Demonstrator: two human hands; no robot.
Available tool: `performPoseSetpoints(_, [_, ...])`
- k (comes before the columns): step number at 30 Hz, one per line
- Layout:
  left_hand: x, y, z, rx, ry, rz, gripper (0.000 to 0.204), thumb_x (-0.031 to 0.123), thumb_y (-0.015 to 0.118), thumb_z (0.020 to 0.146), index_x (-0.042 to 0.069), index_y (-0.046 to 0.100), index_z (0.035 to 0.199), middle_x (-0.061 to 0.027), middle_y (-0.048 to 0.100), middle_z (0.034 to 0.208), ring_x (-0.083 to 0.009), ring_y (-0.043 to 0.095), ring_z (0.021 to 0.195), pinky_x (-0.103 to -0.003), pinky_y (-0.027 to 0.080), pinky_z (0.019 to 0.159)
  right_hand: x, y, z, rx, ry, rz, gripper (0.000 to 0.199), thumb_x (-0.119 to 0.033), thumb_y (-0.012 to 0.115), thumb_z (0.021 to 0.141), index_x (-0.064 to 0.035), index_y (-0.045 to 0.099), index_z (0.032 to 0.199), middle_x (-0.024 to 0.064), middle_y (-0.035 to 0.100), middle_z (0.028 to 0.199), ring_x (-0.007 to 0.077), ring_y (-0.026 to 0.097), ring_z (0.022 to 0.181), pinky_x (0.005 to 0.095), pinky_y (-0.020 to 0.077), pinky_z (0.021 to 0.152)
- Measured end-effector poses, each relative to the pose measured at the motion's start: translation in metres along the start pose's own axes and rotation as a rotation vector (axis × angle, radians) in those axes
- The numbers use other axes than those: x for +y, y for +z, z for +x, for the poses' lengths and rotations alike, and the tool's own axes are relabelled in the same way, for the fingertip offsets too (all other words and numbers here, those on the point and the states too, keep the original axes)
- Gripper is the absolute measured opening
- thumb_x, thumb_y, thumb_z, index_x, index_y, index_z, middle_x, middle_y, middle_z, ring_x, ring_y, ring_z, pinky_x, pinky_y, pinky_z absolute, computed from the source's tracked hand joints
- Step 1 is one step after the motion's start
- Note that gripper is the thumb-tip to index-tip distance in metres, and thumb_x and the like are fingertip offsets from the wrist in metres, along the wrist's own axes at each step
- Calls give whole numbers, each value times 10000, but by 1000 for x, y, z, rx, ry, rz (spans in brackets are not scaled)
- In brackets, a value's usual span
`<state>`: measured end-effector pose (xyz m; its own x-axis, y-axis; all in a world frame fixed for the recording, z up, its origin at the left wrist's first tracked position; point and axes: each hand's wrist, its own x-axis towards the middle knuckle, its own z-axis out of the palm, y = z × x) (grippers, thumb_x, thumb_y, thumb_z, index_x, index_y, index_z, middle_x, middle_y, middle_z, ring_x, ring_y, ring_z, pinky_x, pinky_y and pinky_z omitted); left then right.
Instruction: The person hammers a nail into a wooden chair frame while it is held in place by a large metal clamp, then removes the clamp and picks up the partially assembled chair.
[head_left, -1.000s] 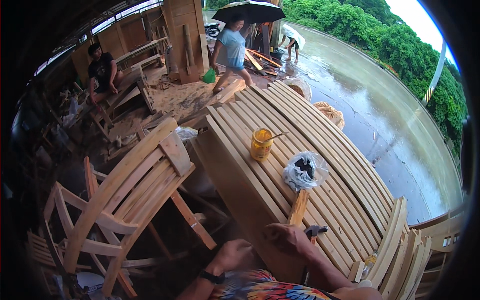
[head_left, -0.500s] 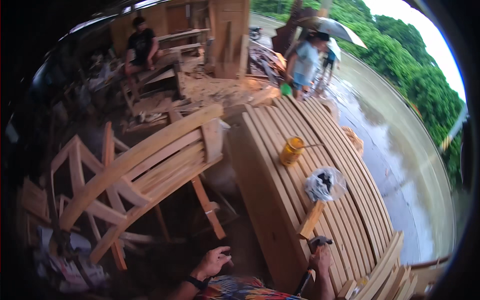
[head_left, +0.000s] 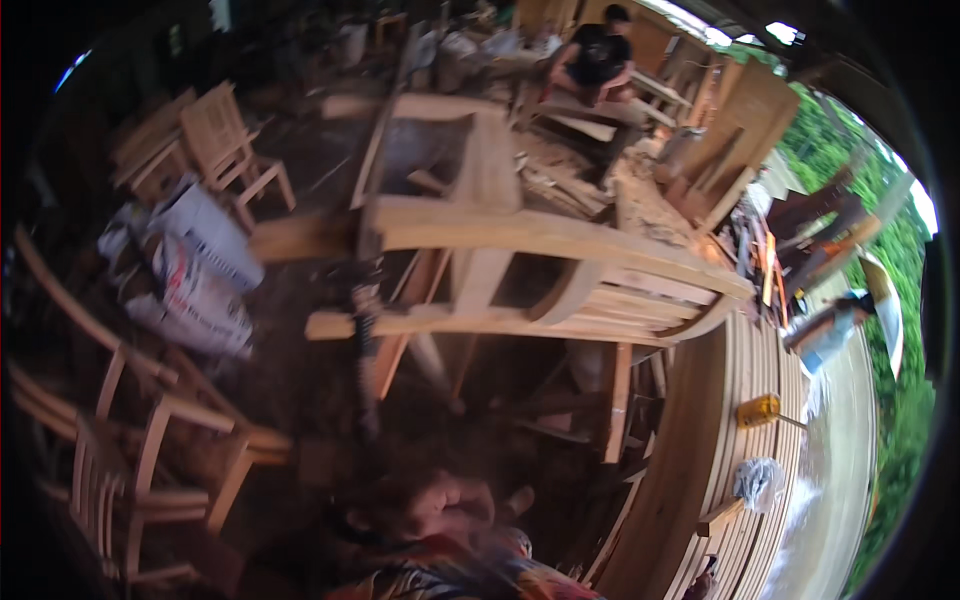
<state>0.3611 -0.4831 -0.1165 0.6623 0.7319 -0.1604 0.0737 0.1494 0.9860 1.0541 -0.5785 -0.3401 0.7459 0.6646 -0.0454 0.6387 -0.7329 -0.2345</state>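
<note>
The left hand (head_left: 445,500), blurred, was raised below and apart from a wooden seat frame (head_left: 560,236) at centre; whether its fingers gripped anything could not be told, and the right hand could not be made out. White sacks (head_left: 203,292) at left bore red lettering. A yellow jar (head_left: 759,411), its label illegible, rested on pale slats (head_left: 742,365).

From where I operate, I see a pile of white printed sacks (head_left: 205,290) at left, near a pale slatted wooden chair (head_left: 218,125). Farther back, a person in a black shirt (head_left: 600,58) sits. At right, I make out a person in a light-blue top (head_left: 826,346) beside a pale open umbrella (head_left: 884,312), a grey wet road (head_left: 838,440) and dense green bushes (head_left: 908,440).
</note>
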Motion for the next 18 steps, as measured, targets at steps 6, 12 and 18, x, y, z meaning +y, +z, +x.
performPoseSetpoints(6, [66, -124, -165, 476, 477, -29, 92, 93, 645, 987, 55, 671, 1067, -94, 755, 1016, -150, 710, 876, -280, 530, 750, -24, -81, 35, 2, -262, 284, 523, -235, 631, 974, 58, 508, 1389, 173, 647, 1166, 258, 639, 946, 372, 544, 807])
performPoseSetpoints(12, [81, -265, -148, 887, 398, 601, 146, 202, 703, 961, 61, 730, 989, -32, 722, 923, -79, 645, 851, -236, 500, 766, -264, -220, 32, -99, -548, 773, 498, -183, 625, 966, 46, 500, 1390, 88, 603, 1021, 174, 563, 783, 306, 500, 666])
performPoseSetpoints(18, [68, -334, -99, 871, 363, 591, 163, 154, 694, 979, 6, 723, 1042, -13, 716, 959, -87, 642, 904, -271, 515, 836, -499, -270, -83, -609, -754, 1150, 507, -94, 619, 929, 28, 479, 1400, -15, 523, 828, 78, 437, 581, 225, 422, 498])
